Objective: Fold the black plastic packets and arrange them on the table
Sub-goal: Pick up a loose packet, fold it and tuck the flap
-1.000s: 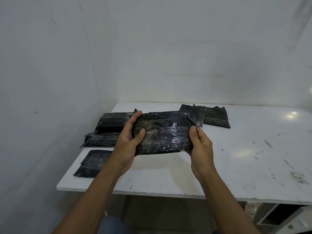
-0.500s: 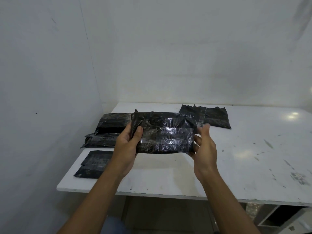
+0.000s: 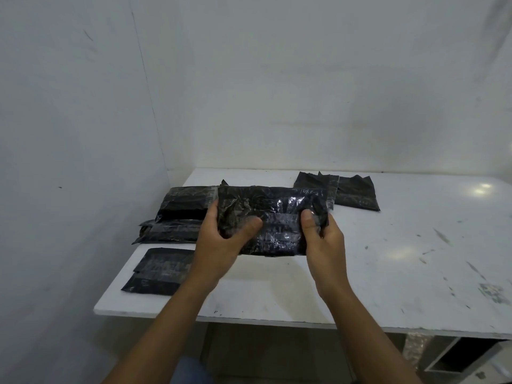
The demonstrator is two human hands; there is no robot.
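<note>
- Two thumbs lie on the near face of the black packet point(image 3: 273, 217): the left thumb point(image 3: 250, 225) low on its left part, the right thumb point(image 3: 308, 221) at its right end. The other fingers curl behind the film, mostly hidden.
- Both the left hand point(image 3: 219, 242) and the right hand point(image 3: 325, 245) grip the packet, one at each end.
- Location: the packet is held clear of the white table point(image 3: 388, 273), above its left-middle part. The film is glossy and creased, and an upper portion appears turned over.
- Assessment of the step: a fold is in progress. To do it well, keep both ends level, bring the edges even before creasing, then run the thumbs along the fold line. Slick film is likely to spring open, so hold the pressure until the packet is set down.
- On the table: a stack of packets point(image 3: 180, 214) at the left, just behind the left hand; a flat packet point(image 3: 160, 270) near the front left corner; more packets at the back point(image 3: 356, 194), overlapping one another.
- Containers: every packet is opaque, so its contents cannot be told. An open compartment point(image 3: 465, 356) shows below the table at the right; its inside is dark and nothing can be made out.
</note>
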